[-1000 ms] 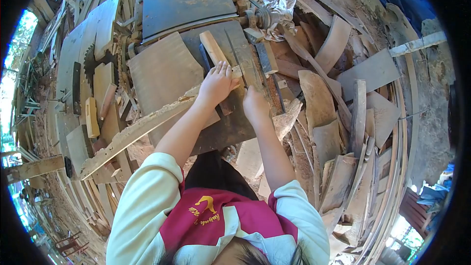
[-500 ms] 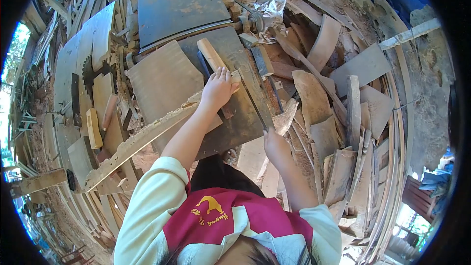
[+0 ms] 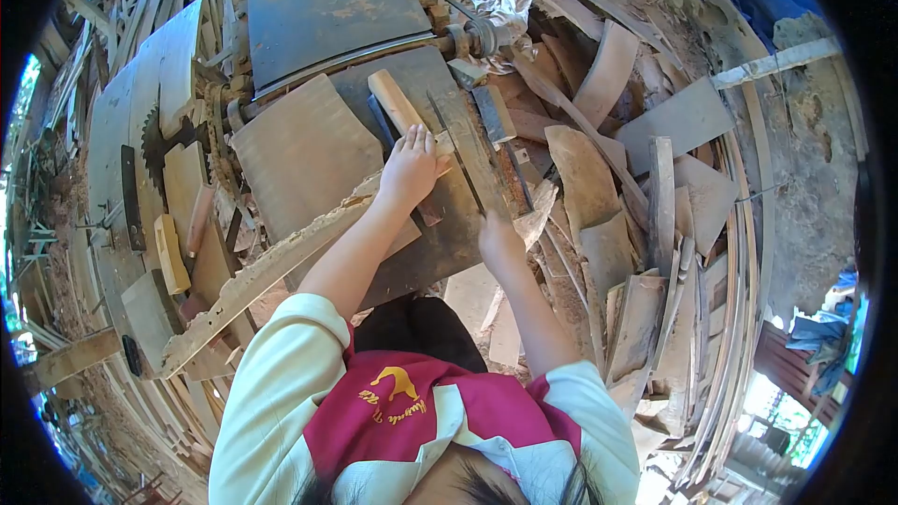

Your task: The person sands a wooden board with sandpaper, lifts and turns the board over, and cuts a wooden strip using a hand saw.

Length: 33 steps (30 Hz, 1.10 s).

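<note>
My left hand [image 3: 410, 168] lies over the upper end of a long rough-edged board [image 3: 271, 266], fingers pressed together. Just above its fingertips is a pale wooden block [image 3: 395, 101] on the dark metal table [image 3: 374, 285]. My right hand [image 3: 502, 241] is closed at the table's near right edge, around the lower end of a narrow wooden strip [image 3: 456, 136]; its fingertips are hidden. The strip slants up and away across the table, to the right of my left hand.
A toothed saw blade [image 3: 152, 145] stands at the left, near a yellowish wood block [image 3: 171, 254] and a wooden handle [image 3: 199, 222]. A metal plate [image 3: 337, 9] lies beyond the table. Scrap boards [image 3: 585, 178] are piled at the right.
My right hand and the narrow strip have moved forward, away from my body, along the table. The view has shifted slightly. My left hand stays on the rough-edged board.
</note>
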Each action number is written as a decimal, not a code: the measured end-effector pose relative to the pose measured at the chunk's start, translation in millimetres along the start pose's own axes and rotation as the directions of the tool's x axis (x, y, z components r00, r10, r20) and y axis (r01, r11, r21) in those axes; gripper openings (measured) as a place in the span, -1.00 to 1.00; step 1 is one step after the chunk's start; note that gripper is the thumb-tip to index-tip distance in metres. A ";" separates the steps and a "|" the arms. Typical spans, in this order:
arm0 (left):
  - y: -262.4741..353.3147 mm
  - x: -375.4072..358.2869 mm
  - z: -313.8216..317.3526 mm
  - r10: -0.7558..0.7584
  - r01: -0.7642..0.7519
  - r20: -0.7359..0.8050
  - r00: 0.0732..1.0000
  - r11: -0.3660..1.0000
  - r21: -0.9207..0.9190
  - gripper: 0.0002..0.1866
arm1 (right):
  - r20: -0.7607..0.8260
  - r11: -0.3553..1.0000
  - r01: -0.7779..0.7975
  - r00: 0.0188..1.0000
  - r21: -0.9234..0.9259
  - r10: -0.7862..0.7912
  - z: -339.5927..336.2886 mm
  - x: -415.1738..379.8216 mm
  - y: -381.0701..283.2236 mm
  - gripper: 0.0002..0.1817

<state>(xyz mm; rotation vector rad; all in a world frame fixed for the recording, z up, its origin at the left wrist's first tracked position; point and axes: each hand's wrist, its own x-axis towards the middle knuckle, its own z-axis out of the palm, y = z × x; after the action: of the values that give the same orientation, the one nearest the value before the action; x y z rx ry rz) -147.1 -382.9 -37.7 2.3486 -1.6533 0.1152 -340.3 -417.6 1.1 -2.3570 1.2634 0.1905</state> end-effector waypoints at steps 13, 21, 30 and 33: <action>-0.6 1.0 -1.5 0.001 -0.001 -0.003 1.000 1.000 0.007 -0.44 | -0.023 0.999 0.051 0.998 0.007 -0.050 -4.5 64.0 -33.8 -0.71; -1.3 1.8 -1.4 -0.003 0.003 0.000 1.000 1.000 -0.007 -0.45 | -0.048 1.000 0.013 0.999 0.020 -0.012 7.1 3.1 2.6 -0.72; -1.7 0.9 0.6 -0.003 0.002 -0.014 1.000 1.000 -0.011 -0.46 | -0.018 1.000 0.024 1.000 0.015 -0.024 -2.8 13.5 -6.7 -0.74; -0.5 0.7 1.9 0.009 -0.007 -0.067 0.998 1.000 0.025 -0.45 | -0.041 0.997 0.055 0.998 0.054 -0.053 1.2 76.6 -38.1 -0.75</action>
<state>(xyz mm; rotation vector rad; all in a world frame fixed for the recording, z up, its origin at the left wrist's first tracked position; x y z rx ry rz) -146.6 -383.9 -39.4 2.3301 -1.6389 0.2147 -265.5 -456.6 -12.5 -2.3555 1.2057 0.0904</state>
